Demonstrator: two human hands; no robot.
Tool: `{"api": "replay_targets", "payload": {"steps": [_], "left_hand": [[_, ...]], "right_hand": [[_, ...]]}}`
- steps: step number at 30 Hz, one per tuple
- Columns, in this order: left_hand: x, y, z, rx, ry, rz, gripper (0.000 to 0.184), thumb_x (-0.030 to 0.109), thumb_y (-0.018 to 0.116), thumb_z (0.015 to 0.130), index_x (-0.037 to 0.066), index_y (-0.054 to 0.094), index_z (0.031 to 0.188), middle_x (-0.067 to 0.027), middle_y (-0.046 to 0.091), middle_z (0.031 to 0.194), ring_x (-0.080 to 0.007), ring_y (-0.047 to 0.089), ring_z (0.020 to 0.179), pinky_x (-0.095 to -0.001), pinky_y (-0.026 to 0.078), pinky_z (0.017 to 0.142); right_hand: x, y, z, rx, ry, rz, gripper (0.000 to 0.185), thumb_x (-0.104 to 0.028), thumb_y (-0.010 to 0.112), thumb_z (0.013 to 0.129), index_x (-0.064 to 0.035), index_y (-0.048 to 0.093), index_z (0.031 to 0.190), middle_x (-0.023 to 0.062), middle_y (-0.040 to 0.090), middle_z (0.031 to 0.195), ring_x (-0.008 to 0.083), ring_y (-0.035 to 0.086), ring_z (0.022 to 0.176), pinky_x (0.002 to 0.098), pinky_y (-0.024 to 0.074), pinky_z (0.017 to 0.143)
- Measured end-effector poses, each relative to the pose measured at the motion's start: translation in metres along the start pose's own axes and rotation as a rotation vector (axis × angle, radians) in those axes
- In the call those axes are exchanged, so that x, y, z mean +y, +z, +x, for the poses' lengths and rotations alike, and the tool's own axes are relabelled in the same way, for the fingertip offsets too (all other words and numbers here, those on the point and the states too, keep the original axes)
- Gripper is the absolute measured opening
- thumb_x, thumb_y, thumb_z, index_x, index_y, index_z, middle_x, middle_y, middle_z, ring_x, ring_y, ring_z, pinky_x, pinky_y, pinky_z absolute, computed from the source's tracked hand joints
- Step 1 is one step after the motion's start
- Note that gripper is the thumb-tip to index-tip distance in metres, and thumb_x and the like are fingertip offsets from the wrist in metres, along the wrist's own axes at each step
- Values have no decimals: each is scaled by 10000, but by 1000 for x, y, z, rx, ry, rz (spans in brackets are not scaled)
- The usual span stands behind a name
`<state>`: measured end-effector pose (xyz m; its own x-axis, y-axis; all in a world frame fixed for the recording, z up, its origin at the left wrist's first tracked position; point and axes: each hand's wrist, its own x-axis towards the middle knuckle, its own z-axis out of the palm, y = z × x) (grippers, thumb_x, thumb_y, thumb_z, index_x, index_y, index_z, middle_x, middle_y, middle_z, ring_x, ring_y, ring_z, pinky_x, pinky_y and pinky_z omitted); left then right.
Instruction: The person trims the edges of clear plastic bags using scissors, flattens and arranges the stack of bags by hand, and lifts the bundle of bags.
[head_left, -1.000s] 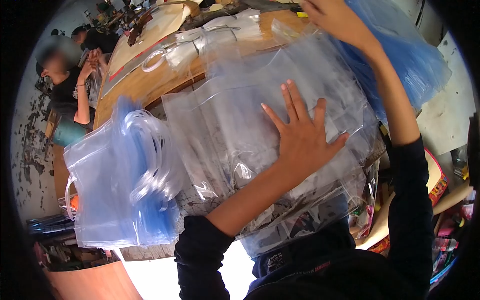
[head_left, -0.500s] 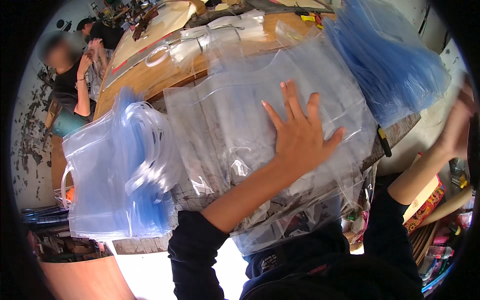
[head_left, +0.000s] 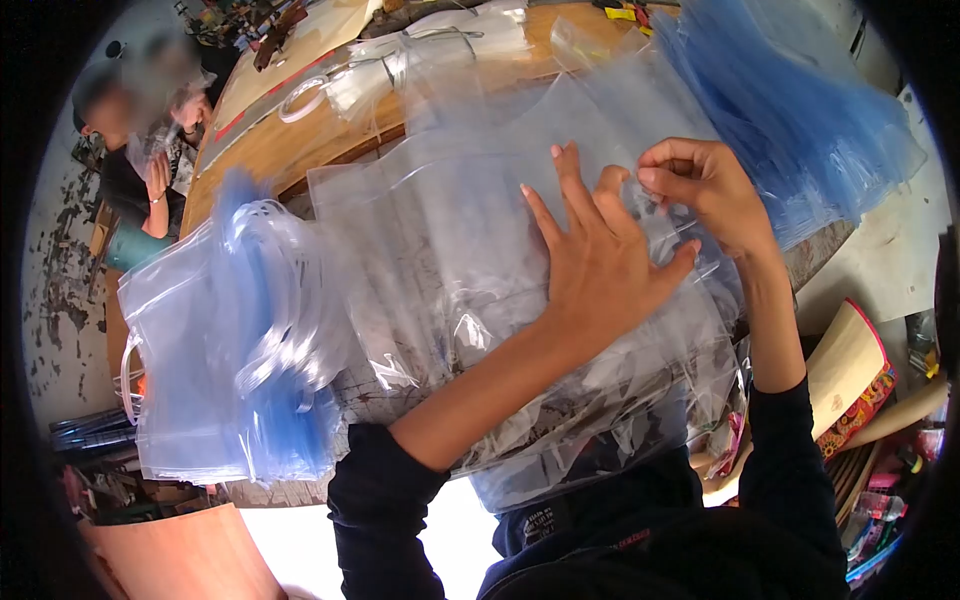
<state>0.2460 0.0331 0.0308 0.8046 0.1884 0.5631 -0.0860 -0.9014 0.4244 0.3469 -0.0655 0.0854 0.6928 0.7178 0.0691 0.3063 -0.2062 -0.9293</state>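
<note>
Clear plastic sheets (head_left: 450, 230) lie layered across the table in front of me, their near edge hanging toward my lap. My left hand (head_left: 605, 260) rests on them, open, with its fingers spread. Just to its right, my right hand (head_left: 715, 195) is closed in a pinch close to the left index finger. What is between its thumb and fingertips is too small to make out. On the left stands a pile of clear plastic bags (head_left: 190, 350) with white loop handles (head_left: 290, 290). A thick stack of bluish clear plastic (head_left: 800, 130) lies at the right.
Two people sit at the far left, one with a raised hand (head_left: 158, 175). White plastic strips (head_left: 450, 50) and a roll of tape (head_left: 302, 100) lie on the wooden table (head_left: 230, 180). Yellow-handled tools (head_left: 628, 14) sit at the back. Rolled material (head_left: 850, 370) stands at the lower right.
My right hand has come in from the far right to the sheets beside my left hand, and its fingers have closed into a pinch. My left hand stays spread in nearly the same place.
</note>
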Motion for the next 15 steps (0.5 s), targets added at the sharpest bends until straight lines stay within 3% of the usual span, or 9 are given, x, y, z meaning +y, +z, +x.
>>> {"api": "replay_targets", "payload": {"steps": [2, 15], "left_hand": [[0, 0, 0, 2, 0, -1, 880, 495, 621, 715, -157, 183, 1112, -223, 241, 1181, -476, 100, 1234, -719, 141, 873], [1, -3, 0, 16, 24, 1, 893, 448, 668, 688, -114, 153, 1152, -269, 227, 1185, -495, 114, 1233, -716, 137, 876]], "right_hand": [[7, -3, 0, 0, 63, 230, 164, -137, 621, 799, 20, 614, 849, 29, 570, 707, 101, 523, 629, 226, 438, 583], [11, -6, -1, -2, 94, 295, 193, -123, 607, 809, 53, 603, 888, 66, 582, 753, 120, 537, 660, 231, 465, 625]]}}
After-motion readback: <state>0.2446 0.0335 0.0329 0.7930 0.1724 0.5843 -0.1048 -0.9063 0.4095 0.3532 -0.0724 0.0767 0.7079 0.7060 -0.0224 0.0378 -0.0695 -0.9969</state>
